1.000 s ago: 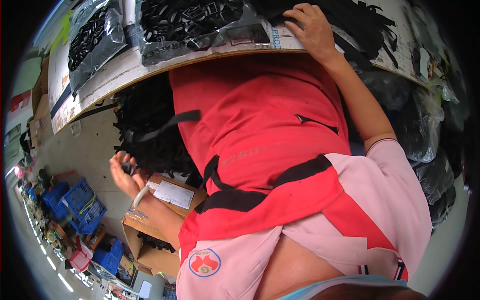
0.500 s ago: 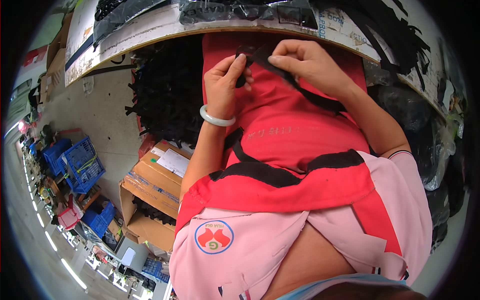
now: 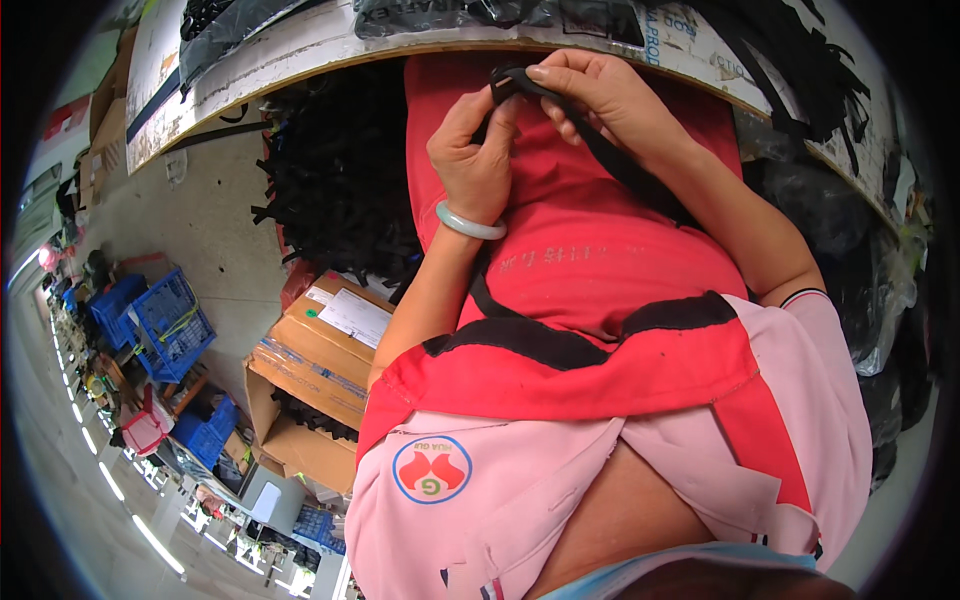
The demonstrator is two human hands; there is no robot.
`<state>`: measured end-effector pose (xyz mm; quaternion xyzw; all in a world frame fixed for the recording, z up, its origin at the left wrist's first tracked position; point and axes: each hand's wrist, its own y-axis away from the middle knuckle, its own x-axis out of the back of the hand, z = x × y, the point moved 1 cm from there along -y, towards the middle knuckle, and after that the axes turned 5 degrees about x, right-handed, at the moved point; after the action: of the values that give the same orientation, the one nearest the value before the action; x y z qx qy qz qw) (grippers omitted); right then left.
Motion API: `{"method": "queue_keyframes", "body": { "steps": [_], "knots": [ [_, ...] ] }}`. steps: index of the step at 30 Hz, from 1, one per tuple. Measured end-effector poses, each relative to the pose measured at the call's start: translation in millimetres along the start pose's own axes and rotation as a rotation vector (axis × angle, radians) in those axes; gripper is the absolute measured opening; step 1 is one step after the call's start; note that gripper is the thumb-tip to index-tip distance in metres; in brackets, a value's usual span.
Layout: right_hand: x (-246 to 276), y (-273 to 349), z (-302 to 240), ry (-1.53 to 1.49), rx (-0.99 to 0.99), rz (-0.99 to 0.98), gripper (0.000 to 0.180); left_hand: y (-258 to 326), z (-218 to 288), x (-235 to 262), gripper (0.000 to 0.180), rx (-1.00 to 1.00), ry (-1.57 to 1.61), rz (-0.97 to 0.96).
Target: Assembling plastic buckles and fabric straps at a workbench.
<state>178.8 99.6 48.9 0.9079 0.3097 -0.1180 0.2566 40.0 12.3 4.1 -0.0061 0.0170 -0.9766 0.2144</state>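
- Pinching a small black piece (image 3: 503, 84), seemingly a plastic buckle: the left hand's (image 3: 473, 160) fingers.
- Clamped on a flat black fabric strap (image 3: 622, 168): the right hand's (image 3: 606, 100) fingers, the strap trailing below them over the red cloth apron (image 3: 560, 225).

Left hand (image 3: 472, 160) raised, fingers pinched, right hand (image 3: 612, 100) just beside it, also pinching, right elbow (image 3: 792, 272) bent

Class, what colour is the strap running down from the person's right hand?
The strap is plain black, showing best in the head view.
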Motion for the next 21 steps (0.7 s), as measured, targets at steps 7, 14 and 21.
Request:
{"method": "queue_keyframes", "body": {
  "steps": [7, 14, 21],
  "knots": [
    [-4, -2, 2, 0.052, 0.102, -0.005, 0.019, -5, -3, 2, 0.018, -0.283, -0.248, 0.035],
    [22, -13, 11, 0.132, -0.008, -0.119, 0.022, -4, 15, 8, 0.025, 0.509, 0.419, -0.186],
    [19, -8, 21, 0.176, 0.090, -0.210, 0.022, -3, 10, 17, 0.025, 0.490, 0.538, -0.198]
  ]
}}
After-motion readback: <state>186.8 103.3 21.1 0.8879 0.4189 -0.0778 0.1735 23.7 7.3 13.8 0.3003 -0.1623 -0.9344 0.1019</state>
